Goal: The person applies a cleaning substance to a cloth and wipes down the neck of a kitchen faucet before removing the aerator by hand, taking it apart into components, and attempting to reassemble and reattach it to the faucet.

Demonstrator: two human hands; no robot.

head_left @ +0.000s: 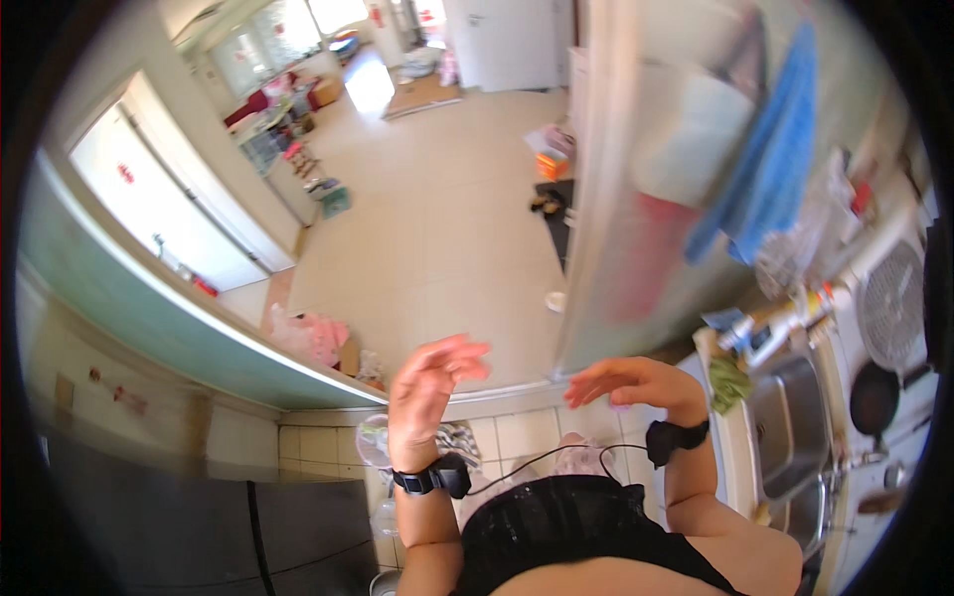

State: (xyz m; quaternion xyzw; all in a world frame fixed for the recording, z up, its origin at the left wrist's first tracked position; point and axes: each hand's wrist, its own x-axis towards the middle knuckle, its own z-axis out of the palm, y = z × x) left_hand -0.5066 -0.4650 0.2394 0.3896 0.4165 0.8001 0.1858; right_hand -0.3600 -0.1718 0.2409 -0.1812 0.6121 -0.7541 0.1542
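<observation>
Kitchen doorway with tiled floor: we raise our left hand [429,382] and right hand [626,382], fingers loosely apart and empty, nearest the sliding door [636,199]; grasp its edge squarely.

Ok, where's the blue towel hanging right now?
In the head view the blue towel hangs at the upper right, against the glass door panel, above the steel sink and well beyond the raised right hand.
</observation>
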